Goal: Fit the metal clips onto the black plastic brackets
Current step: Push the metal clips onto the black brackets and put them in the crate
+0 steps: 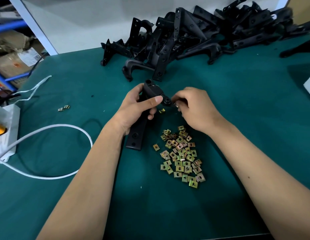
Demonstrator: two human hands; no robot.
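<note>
The left hand [139, 108] is wrapping its fingers and thumb round a black plastic bracket [144, 116], the thumb lying across the upper part of it, while the long lower end of the bracket is reaching down past the wrist to the green table mat [254, 104]. The right hand [194, 108] is curling its fingers at the bracket's small round tab, pinching a metal clip [176, 106] right against that tab; only a sliver of the clip is showing between the fingertips, so how far it is seated cannot be told. Just beneath the tab, a single loose clip [162, 111] is lying on the mat between the two hands. Nearer the person, below the right wrist, a heap of brass-coloured clips [182, 156] is spreading over the mat, beside the bracket's lower end but apart from it. Far to the left, two stray clips [63, 108] are sitting together. Along the far edge of the table, a pile of black brackets [194, 35] is lying tangled against the white wall. At the left side, a white cable [64, 126] is looping over the mat from a white box [7, 129].
</note>
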